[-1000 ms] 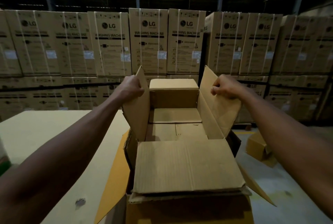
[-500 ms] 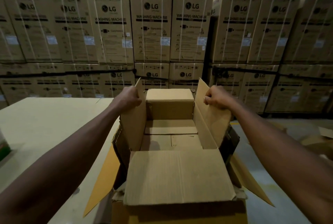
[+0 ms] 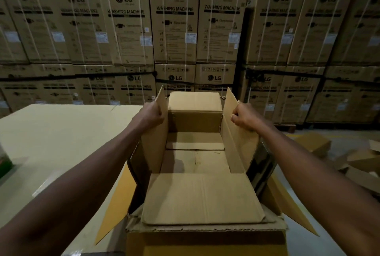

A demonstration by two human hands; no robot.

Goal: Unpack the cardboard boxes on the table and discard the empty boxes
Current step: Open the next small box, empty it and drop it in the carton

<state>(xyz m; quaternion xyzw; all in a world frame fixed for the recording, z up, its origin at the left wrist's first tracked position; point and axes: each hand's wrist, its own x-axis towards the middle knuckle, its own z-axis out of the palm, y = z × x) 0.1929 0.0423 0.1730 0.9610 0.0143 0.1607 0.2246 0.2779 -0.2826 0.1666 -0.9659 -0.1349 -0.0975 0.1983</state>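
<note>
Two bare hands grip an open cardboard box [image 3: 197,161] that sits at the table's [image 3: 61,136] right edge, its long axis running from 6 o'clock near the person to 12 o'clock away from them. The left hand [image 3: 151,114] is closed over the upper edge of the left side flap [image 3: 155,138], and the right hand [image 3: 243,116] is curled around the edge of the right side flap [image 3: 234,130]; both flaps stand upright. The near flap [image 3: 202,198] lies folded out toward the person at 6 o'clock, while the far flap [image 3: 194,99] stands at 12 o'clock. The open mouth faces up. Discarded boxes [image 3: 357,159] lie on the floor at 3 o'clock. Stacked washing machine cartons [image 3: 174,19] fill the background at 12 o'clock.
</note>
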